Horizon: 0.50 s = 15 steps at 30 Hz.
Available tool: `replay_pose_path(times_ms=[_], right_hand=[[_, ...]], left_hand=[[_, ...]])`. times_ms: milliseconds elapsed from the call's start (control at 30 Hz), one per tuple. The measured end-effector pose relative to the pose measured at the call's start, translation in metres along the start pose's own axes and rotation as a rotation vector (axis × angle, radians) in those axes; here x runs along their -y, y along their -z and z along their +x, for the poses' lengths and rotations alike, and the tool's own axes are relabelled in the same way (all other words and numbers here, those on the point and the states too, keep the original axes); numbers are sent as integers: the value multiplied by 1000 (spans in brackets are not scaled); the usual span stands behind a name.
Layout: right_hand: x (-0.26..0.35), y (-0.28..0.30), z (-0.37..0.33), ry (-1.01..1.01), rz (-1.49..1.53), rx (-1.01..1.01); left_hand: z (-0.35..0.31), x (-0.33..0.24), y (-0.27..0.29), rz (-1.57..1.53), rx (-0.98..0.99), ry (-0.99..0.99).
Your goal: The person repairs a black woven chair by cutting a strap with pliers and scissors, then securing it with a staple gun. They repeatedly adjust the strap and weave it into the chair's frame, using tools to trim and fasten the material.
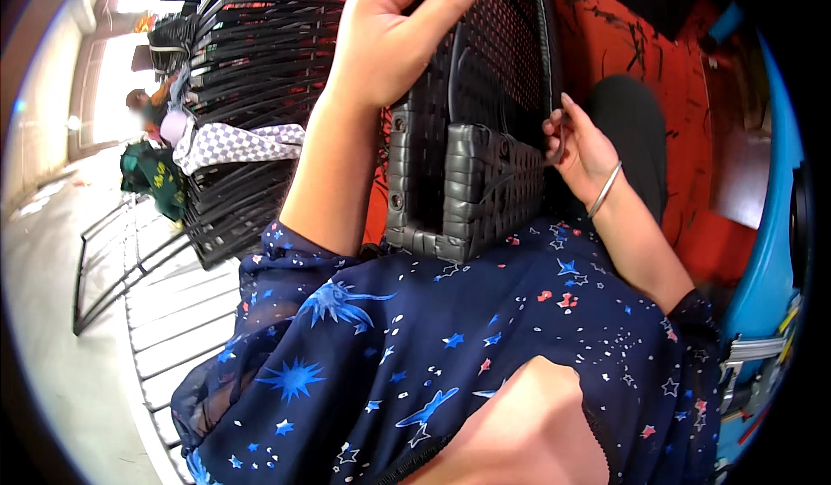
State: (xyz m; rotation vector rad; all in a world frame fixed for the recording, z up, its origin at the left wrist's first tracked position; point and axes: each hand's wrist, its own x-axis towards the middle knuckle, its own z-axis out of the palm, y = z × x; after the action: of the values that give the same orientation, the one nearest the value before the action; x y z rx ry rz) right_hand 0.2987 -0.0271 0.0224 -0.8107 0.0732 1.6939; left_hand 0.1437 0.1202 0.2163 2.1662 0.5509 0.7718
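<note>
A black woven rattan-style furniture piece (498,173) stands upright against my lap, its wide strips crossing in an open weave and its side panel showing small holes. My left hand (402,30) reaches over its upper left part, thumb and forefinger pressed together at the top edge. What lies between those fingertips is hidden. By the piece's right edge is my right hand (584,147), with a bangle at the wrist. Its bent fingers hold a short dark strip (559,143) beside the rim, while the thumb points up.
Stacked black woven frames (260,61) fill the left, with a checkered cloth (242,145) and a dark green bag (154,177) beside them. A white slatted rack (177,338) is below. Dark scraps litter the red floor (606,35). A blue plastic object (762,251) curves along the right.
</note>
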Motion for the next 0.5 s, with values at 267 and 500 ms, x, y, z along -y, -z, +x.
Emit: replay_pose_path(times_ms=[267,500], right_hand=[[5,10,10,20,-44,12],[9,29,22,25,-95,-13]], left_hand=[[7,7,-5,40,-9,-132],[6,17,-17,-159,-61,-72]])
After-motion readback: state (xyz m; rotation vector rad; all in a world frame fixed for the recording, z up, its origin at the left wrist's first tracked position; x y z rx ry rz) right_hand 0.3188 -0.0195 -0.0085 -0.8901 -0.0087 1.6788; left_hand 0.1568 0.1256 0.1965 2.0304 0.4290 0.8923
